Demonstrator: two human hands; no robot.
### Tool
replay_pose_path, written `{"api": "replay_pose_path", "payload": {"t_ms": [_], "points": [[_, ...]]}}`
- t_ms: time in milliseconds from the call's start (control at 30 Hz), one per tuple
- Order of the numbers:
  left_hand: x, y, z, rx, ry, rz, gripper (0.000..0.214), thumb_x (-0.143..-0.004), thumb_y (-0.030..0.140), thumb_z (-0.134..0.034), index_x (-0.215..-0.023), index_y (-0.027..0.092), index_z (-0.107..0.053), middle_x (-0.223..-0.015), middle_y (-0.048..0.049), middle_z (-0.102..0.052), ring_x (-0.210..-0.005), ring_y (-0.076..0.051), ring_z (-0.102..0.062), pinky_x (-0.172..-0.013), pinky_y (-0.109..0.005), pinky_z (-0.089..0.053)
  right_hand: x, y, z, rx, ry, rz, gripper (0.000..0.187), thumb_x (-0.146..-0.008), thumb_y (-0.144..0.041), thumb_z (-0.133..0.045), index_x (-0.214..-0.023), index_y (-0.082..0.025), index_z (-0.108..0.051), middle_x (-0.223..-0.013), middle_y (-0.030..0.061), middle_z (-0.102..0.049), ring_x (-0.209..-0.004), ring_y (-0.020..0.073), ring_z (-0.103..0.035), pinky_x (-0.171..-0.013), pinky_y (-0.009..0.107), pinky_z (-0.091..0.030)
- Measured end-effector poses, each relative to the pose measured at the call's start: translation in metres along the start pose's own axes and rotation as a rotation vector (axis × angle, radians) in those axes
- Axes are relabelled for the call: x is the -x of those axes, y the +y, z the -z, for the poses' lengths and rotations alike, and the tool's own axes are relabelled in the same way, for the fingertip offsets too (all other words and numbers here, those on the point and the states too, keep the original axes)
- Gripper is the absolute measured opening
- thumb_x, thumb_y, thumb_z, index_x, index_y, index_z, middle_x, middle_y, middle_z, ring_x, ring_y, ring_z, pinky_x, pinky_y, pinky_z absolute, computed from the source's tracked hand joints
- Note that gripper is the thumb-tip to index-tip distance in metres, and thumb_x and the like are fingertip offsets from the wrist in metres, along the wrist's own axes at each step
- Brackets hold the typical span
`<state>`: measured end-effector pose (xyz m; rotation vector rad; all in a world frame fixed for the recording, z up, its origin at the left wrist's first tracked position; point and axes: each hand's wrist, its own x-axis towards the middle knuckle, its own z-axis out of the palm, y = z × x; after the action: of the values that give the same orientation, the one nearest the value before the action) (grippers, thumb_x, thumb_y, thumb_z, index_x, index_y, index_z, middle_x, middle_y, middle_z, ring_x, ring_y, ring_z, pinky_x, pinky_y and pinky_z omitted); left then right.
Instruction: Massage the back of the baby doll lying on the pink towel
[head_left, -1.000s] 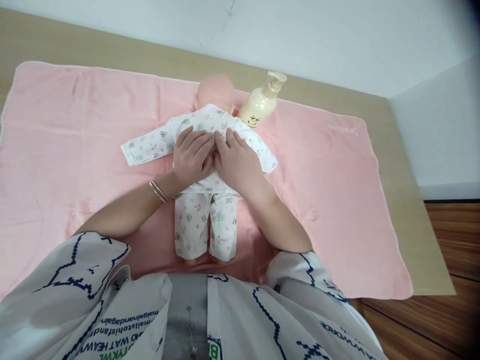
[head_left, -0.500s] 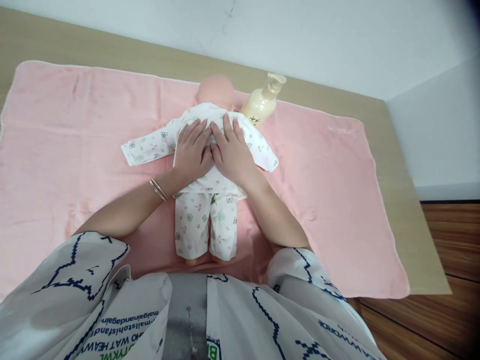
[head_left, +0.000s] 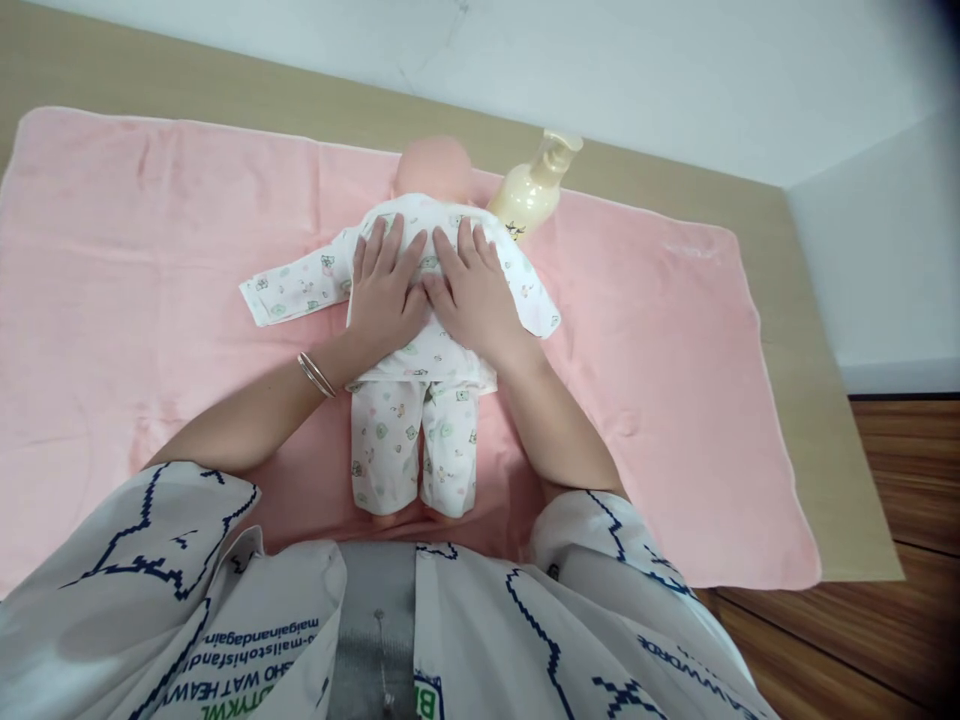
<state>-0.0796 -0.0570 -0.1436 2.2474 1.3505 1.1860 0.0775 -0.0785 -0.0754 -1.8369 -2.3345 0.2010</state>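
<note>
While our left hand (head_left: pixel 386 288) and right hand (head_left: pixel 474 292) rest flat, fingers spread, side by side on the doll (head_left: pixel 431 360), we note neither grips anything. Doll lies mid pink towel (head_left: pixel 660 380), head away from us. Cream pump bottle (head_left: pixel 534 190) sits just beside its head.

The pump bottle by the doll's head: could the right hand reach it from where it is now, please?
Probably yes: the right hand lies flat on the doll, the pump bottle sits just beyond its fingertips, and nothing lies between.
</note>
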Motion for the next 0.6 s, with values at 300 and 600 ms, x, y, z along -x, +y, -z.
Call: {"api": "replay_pose_path", "payload": {"t_ms": [300,600], "points": [[0.001,0.001,0.004,-0.041,-0.003,-0.075,0.044,-0.099,0.045,-0.045,-0.135,0.023,-0.057,-0.152,-0.0101,-0.053,-0.149,-0.031,-0.04,-0.125,-0.056,-0.031,0.005,-0.016,-0.009,-0.013,0.069,-0.087,0.054,-0.105,-0.027,-0.03,-0.157,-0.016,-0.034,-0.167,0.0144,-0.029,-0.157,0.0352,-0.022,-0.124,0.059,-0.029],[0.006,0.002,0.006,-0.097,0.049,-0.067,0.034,-0.098,0.039,-0.049,-0.124,0.024,-0.064,-0.13,-0.0094,-0.067,-0.131,-0.033,-0.055,-0.112,-0.057,-0.043,0.016,-0.028,0.005,0.008,0.04,-0.117,0.05,-0.105,-0.025,-0.036,-0.151,-0.01,-0.046,-0.159,0.0201,-0.044,-0.149,0.0391,-0.04,-0.116,0.055,-0.044]]}}
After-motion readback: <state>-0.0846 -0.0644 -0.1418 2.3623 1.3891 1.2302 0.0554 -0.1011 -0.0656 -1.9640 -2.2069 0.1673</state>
